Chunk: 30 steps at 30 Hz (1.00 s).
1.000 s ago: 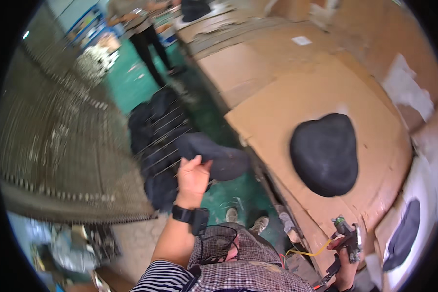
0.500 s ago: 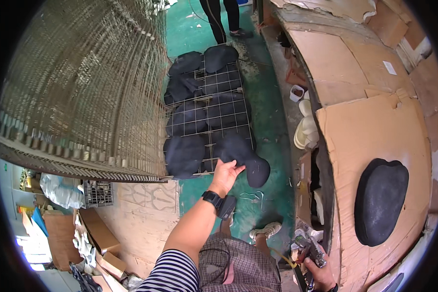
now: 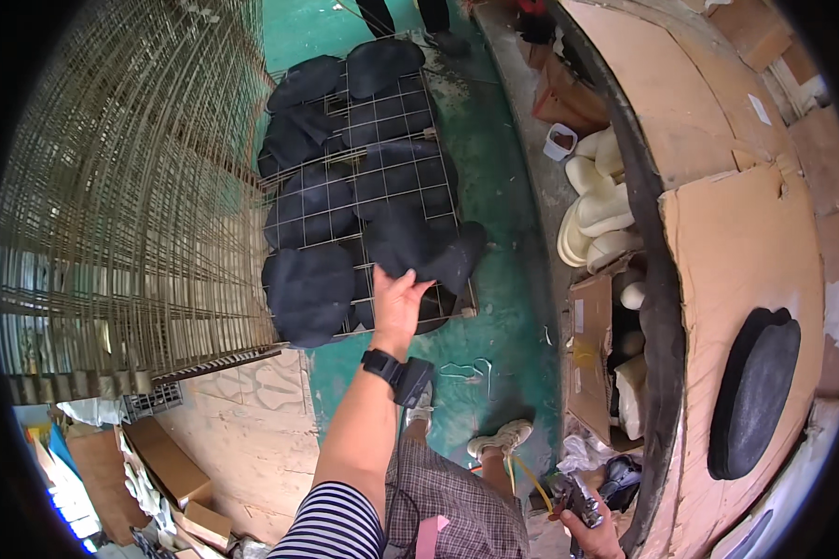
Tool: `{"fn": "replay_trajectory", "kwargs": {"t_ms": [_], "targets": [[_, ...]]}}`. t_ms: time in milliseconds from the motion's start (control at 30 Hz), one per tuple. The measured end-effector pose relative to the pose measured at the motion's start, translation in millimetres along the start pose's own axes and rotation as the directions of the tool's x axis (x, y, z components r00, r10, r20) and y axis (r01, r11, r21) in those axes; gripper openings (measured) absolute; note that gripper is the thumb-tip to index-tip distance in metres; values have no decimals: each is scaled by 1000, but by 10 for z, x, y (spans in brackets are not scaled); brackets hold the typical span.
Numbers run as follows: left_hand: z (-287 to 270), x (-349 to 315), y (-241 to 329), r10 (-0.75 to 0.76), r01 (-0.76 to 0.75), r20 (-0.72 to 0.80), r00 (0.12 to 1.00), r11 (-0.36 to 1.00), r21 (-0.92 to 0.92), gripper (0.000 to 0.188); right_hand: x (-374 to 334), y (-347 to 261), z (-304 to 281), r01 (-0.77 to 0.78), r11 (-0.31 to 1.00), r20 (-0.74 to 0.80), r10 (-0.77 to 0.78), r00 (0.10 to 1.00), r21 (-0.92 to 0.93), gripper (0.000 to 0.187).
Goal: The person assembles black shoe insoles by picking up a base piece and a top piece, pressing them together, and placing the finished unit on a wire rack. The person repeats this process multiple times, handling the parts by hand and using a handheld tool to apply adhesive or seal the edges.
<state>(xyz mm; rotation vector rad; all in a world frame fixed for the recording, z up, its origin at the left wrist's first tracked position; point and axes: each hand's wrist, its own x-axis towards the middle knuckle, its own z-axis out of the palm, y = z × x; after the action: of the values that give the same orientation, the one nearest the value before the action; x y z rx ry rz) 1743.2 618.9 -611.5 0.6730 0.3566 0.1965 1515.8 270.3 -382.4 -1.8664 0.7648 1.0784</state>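
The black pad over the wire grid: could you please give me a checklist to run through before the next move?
1. Left hand grips the black pad: ok, fingers on its lower edge.
2. Pad over the wire grid: ok, it overlaps the grid's lower right part.
3. Free spot under it: not ok, other dark pads fill the grid.
4. Right hand free: not ok, it holds a tool.
5. Feet off the grid: ok, the shoe stands on green floor.

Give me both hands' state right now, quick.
Left hand: gripping the edge of a dark foam pad over the wire rack.
Right hand: closed around a grey tool, likely a spray gun.
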Motion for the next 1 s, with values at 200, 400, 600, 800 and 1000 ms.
{"fn": "replay_trajectory", "kwargs": {"t_ms": [200,400,600,800,1000], "targets": [[-1568,-401,-446,-99,220,-464,880,951,217,72,162,-299,154,-161,976,-15,160,987,-149,70],[-2139,-1182,-584,-120,509,-820,560,831,226,74,99,-29,103,111,987,-34,-108,994,116,64],[-738,-1249,-332,-324,579,-507,799,642,503,48,-517,275,-447,404,804,-96,-404,910,436,57],[1219,-1573,-98,-313,328,-149,938,662,673,28,-1820,737,-1376,615,716,-424,-469,775,331,57],[2477,-1938,-63,-218,119,25,976,619,776,11,-2860,1476,-1735,751,572,-819,-222,528,330,66]]}}
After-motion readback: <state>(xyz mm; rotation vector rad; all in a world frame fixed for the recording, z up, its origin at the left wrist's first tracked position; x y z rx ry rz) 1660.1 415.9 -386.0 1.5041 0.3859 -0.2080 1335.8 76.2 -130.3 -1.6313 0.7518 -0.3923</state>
